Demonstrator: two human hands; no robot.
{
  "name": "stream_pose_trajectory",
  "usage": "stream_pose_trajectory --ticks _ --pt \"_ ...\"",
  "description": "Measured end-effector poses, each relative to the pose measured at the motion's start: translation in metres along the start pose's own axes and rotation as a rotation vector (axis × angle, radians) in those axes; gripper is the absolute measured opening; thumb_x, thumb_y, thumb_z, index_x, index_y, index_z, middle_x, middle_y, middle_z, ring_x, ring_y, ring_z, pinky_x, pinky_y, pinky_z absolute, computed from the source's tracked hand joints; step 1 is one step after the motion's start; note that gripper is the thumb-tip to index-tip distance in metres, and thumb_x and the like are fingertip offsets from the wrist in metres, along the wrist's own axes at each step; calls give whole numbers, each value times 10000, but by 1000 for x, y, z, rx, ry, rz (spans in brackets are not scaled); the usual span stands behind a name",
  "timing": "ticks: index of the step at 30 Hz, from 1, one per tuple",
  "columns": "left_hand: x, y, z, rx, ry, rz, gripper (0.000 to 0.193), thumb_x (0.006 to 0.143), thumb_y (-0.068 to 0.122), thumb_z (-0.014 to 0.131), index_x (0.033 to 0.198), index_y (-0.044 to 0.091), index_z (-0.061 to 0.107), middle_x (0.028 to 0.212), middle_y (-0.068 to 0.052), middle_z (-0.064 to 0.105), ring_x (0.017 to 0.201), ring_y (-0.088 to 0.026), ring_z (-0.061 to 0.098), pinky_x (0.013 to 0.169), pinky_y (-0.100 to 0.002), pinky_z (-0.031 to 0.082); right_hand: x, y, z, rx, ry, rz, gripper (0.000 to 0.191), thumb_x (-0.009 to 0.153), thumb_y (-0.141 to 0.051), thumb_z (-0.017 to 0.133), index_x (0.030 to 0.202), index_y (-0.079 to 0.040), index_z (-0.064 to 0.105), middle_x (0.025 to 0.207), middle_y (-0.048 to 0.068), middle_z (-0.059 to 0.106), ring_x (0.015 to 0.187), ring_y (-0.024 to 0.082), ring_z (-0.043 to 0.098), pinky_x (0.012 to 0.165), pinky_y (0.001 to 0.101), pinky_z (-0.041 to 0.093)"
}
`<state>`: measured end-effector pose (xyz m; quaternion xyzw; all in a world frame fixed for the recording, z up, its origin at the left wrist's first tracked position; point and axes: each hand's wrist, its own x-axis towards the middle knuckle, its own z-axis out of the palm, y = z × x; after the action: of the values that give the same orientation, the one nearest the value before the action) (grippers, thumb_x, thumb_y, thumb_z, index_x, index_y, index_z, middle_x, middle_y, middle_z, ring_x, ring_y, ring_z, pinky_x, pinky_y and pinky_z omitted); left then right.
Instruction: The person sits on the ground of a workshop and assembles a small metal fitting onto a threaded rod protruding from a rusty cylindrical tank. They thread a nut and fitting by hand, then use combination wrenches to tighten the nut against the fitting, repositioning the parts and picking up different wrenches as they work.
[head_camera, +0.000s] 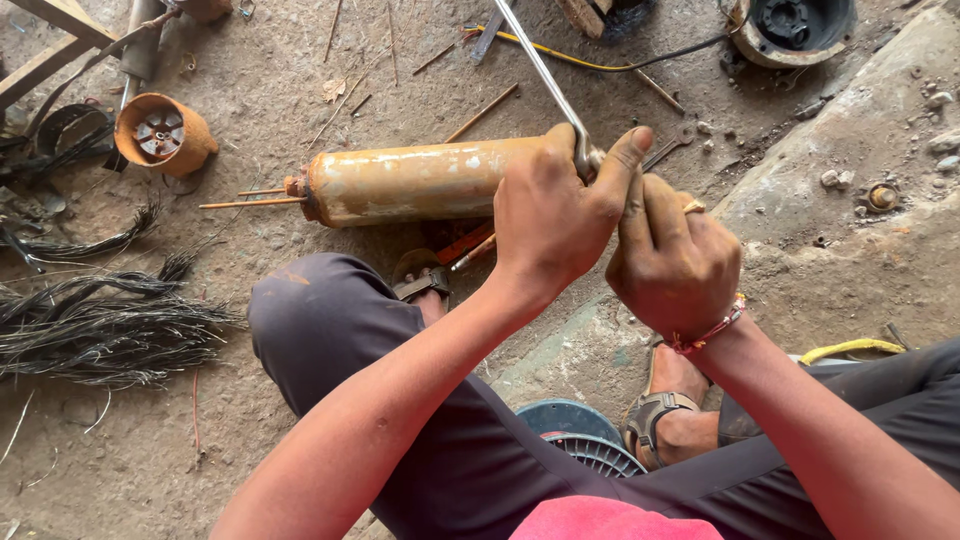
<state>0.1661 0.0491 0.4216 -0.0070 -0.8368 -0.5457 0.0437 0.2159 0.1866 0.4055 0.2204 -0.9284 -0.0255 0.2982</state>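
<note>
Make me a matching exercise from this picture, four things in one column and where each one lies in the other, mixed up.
Things:
1. cylinder
2. wrench
3. wire bundle
4. orange cap

Places:
A. on the ground at far left
B. upper left, open end towards the camera
C. gripped by the left hand, right hand beside it
D. lying across the middle of the ground

Pairs: 1-D, 2-C, 3-A, 4-B
</note>
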Motion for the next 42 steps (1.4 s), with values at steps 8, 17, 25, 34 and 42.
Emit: stream_pose_trajectory --ticks 8,17,25,34,42 --pt "-10 -11 11 9 -16 6 473 953 418 668 807 -32 660 671 -236 651 688 -431 704 596 -488 544 -6 -8 -3 140 73 0 256 913 -9 674 1149 87 693 1060 155 705 657 233 622 572 344 497" --pt "2 -16 7 -103 -34 -14 526 1051 398 493 771 -14 665 721 -255 659 706 -417 681 677 -503 508 0 -13 -11 472 45 323 209 1021 -9 714 1230 1 729 1010 132 715 785 273 708 699 345 556" --pt "12 -13 4 -193 -60 -77 489 1022 278 471 674 -18 646 575 -186 628 527 -319 640 584 -453 485 17 -3 -36 757 -113 630 278 887 -22 804 1165 -23 782 984 132 781 805 152 755 690 272 563" --pt "6 -15 14 -275 11 1 431 1026 265 498 724 8 667 587 -135 628 507 -217 612 561 -396 474 36 0 -62 866 -225 770 230 904 -67 809 1132 -38 804 934 121 757 745 95 682 647 241 488" --pt "22 -19 1 -379 52 -47 385 998 240 539 739 5 699 581 -30 620 520 -77 530 484 -304 379 38 28 -78 734 -256 580 254 845 -46 816 1093 -65 768 968 93 758 783 121 719 643 219 541"
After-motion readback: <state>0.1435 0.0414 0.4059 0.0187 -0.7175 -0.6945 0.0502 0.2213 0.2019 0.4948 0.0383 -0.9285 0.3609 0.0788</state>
